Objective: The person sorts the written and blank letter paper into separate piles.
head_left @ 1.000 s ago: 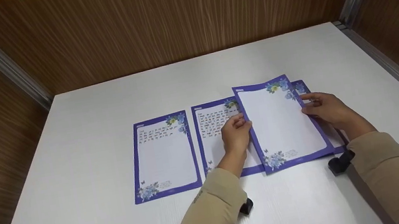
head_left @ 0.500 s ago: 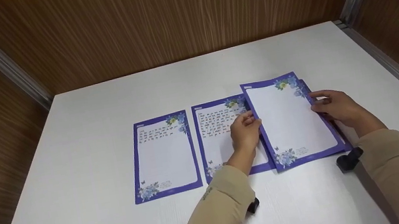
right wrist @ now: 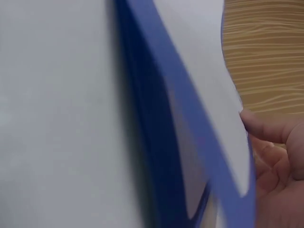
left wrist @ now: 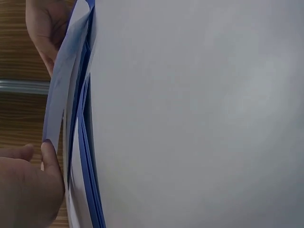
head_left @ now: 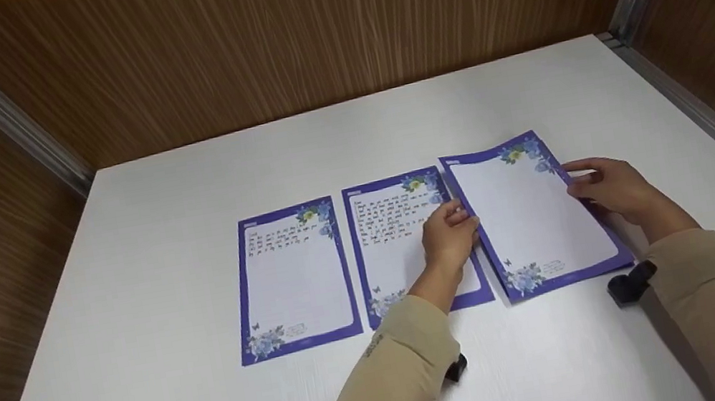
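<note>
We see left hand and right hand pinching opposite long edges of the rightmost purple-bordered sheet, tilted, partly raised above white table. We note two handwritten sheets lying flat to its left.

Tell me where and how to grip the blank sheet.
Take the blank sheet by both long edges, one hand from each side, as the left hand and right hand do. It looks thin and bows, so two-sided support should limit sagging; in the right wrist view it rises off the sheet underneath.
</note>
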Demonstrator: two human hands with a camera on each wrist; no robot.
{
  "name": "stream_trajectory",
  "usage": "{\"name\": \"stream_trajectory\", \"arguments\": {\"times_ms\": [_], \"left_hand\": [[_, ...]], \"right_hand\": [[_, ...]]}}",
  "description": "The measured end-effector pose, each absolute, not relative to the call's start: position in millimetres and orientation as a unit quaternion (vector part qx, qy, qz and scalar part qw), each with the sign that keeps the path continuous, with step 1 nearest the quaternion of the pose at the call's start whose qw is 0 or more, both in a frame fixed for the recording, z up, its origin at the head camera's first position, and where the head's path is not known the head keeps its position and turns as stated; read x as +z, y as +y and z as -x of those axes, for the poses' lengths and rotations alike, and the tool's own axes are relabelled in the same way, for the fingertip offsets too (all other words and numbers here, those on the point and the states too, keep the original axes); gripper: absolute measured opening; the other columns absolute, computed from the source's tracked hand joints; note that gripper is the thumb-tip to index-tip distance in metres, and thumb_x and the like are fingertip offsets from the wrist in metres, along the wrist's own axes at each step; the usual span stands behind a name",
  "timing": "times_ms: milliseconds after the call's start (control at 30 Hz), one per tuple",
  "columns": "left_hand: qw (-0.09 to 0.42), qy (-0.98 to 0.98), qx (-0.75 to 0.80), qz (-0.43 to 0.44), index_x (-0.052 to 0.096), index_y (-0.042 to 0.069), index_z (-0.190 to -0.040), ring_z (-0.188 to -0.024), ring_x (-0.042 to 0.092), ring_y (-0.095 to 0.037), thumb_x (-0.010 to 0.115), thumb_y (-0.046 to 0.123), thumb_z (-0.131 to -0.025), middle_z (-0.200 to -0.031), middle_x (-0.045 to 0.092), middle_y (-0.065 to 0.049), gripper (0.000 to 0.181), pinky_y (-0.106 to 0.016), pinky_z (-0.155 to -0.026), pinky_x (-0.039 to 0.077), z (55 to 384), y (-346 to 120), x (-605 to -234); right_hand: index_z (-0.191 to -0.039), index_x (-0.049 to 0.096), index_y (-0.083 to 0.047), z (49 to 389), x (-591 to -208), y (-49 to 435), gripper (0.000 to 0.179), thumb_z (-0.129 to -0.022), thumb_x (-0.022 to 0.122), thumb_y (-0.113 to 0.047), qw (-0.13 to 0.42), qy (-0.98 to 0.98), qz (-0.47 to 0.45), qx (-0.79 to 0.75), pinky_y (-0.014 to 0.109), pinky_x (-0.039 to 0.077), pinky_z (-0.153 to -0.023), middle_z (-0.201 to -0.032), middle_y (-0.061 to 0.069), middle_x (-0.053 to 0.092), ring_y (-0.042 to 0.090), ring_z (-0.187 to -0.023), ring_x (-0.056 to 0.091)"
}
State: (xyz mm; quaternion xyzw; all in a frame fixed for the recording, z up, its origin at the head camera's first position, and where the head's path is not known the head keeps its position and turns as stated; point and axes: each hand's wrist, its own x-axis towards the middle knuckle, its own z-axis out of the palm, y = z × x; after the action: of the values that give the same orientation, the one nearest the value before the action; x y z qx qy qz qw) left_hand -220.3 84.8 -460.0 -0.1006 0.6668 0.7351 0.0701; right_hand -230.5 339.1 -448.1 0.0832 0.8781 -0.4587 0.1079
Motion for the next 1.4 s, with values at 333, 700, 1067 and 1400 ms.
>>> {"name": "stream_trajectory", "arguments": {"times_ms": [333, 700, 1067, 1400], "left_hand": [[0.081, 0.685, 0.718, 0.094, 0.056, -0.003, -0.126, -0.096, 0.065, -0.021, 0.066, -0.002, -0.086, -0.108, 0.066, -0.014, 0.042, -0.024, -0.077, 0.054, 219.1, 82.8, -459.9], [0.083, 0.679, 0.723, 0.096, 0.057, -0.004, -0.125, -0.098, 0.065, -0.023, 0.065, -0.003, -0.085, -0.111, 0.065, -0.017, 0.040, -0.025, -0.078, 0.054, 219.2, 82.2, -457.9], [0.076, 0.674, 0.731, 0.071, 0.056, -0.003, -0.126, -0.102, 0.063, -0.022, 0.066, -0.001, -0.085, -0.114, 0.064, -0.016, 0.042, -0.025, -0.081, 0.053, 218.9, 73.8, -458.2], [0.081, 0.715, 0.693, 0.055, 0.057, 0.007, -0.128, -0.105, 0.062, -0.018, 0.077, 0.012, -0.081, -0.117, 0.063, -0.007, 0.052, -0.023, -0.084, 0.052, 223.0, 50.2, -454.3]], "right_hand": [[-0.145, 0.033, 0.001, 228.6, -446.4, 338.7, 0.056, -0.097, 0.054, -0.016, 0.087, 0.888, -0.107, -0.439, 0.048, 0.045, -0.094, -0.133, 0.031, 0.044, 0.041, -0.114, 0.049], [-0.140, 0.038, 0.006, 224.8, -441.2, 334.4, 0.054, -0.095, 0.056, -0.017, 0.072, 0.895, -0.107, -0.428, 0.047, 0.050, -0.089, -0.128, 0.031, 0.047, 0.041, -0.109, 0.052], [-0.146, 0.032, 0.000, 227.7, -443.2, 334.4, 0.056, -0.099, 0.050, -0.024, 0.060, 0.884, -0.135, -0.443, 0.038, 0.053, -0.086, -0.133, 0.028, 0.046, 0.041, -0.117, 0.051], [-0.147, 0.031, -0.003, 231.2, -441.6, 314.1, 0.059, -0.098, 0.052, -0.028, 0.015, 0.869, -0.142, -0.475, 0.022, 0.053, -0.073, -0.133, 0.025, 0.048, 0.033, -0.107, 0.054]]}}
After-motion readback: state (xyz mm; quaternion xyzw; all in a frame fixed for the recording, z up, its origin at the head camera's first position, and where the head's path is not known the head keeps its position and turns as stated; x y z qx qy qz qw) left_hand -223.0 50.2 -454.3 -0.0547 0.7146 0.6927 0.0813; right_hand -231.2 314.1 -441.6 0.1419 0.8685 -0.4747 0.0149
